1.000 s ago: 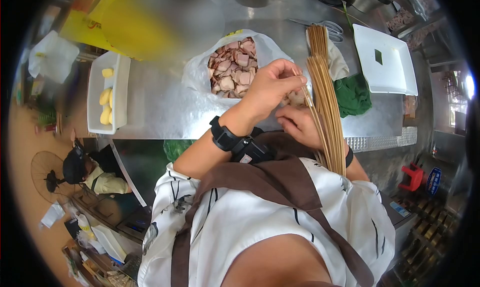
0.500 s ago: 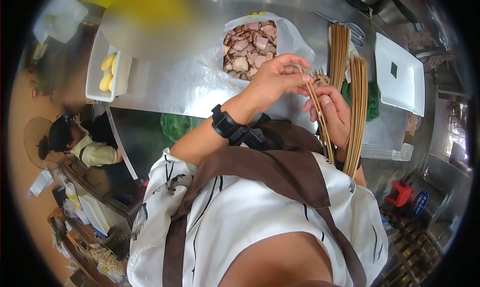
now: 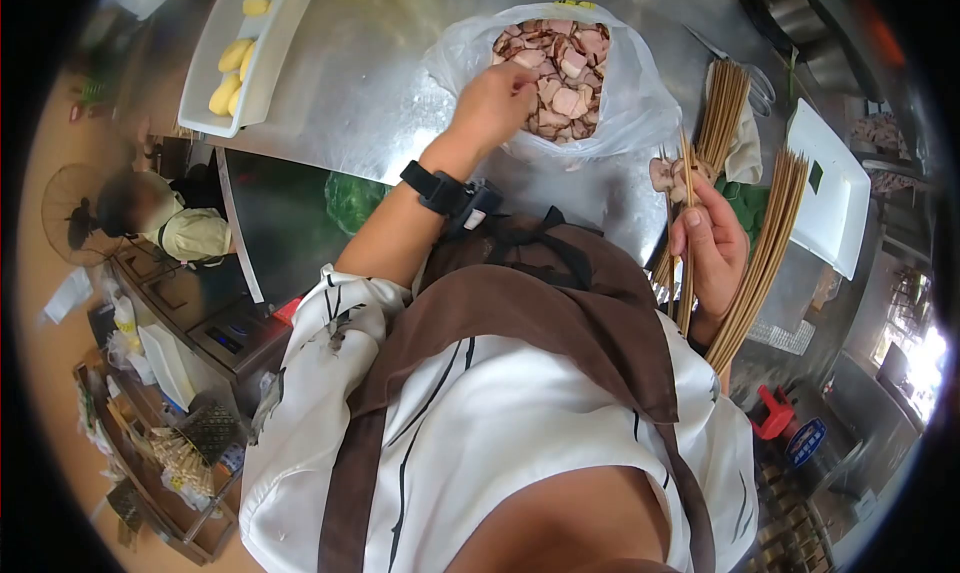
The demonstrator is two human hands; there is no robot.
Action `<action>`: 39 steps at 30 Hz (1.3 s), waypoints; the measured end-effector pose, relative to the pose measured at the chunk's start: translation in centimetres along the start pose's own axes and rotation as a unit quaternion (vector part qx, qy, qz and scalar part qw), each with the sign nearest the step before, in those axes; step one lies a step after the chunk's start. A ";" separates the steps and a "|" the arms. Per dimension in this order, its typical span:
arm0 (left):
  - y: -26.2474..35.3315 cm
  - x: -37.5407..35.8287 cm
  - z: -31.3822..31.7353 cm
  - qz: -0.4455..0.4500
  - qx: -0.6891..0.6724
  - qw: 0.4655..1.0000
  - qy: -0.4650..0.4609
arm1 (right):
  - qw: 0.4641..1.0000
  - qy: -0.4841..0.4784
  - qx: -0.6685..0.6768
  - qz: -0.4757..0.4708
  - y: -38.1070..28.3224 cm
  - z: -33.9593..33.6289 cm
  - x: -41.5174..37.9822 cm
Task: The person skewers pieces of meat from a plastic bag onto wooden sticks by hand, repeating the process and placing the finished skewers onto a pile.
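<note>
My left hand (image 3: 493,108), with a black band and device (image 3: 452,195) on its wrist, is over the near left edge of the sliced meat (image 3: 565,78). Its fingers are curled together, and whatever they pinch is hidden. The pinkish, brown-edged slices fill an open clear plastic bag (image 3: 640,103) on the metal counter. On the right, my right hand (image 3: 715,243) is closed around a few thin bamboo skewers (image 3: 686,283). Meat pieces (image 3: 668,176) sit at the upper ends of these skewers. A thick bundle of skewers (image 3: 765,258) stands just right of that hand.
Another skewer bundle (image 3: 722,113) lies beyond my right hand, near scissors (image 3: 760,95). A white tray (image 3: 835,188) is at the right. A white bin (image 3: 275,58) with yellow pieces stands on the left of the counter (image 3: 370,83). A person (image 3: 190,233) is at far left.
My left hand has left the skewer tips and moved left to the meat bag. My right hand still holds skewers, now a little lower and further right in view. The whole view has shifted.
</note>
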State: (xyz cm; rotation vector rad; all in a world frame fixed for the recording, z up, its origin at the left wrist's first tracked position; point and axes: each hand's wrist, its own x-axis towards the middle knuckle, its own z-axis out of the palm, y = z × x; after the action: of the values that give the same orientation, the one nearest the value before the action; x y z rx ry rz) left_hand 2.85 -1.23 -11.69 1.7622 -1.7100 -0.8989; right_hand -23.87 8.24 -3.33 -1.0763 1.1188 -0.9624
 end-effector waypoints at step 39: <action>2.5 -0.5 -0.2 -0.130 -0.516 0.833 -0.149 | 0.999 -0.025 -0.042 0.011 0.7 1.2 -0.6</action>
State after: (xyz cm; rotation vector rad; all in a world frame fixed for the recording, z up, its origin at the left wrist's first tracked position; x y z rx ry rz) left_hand 1.40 -0.88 -9.59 1.1059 -0.7763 -1.8413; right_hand -22.73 9.12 -3.74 -1.1485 1.1366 -0.8741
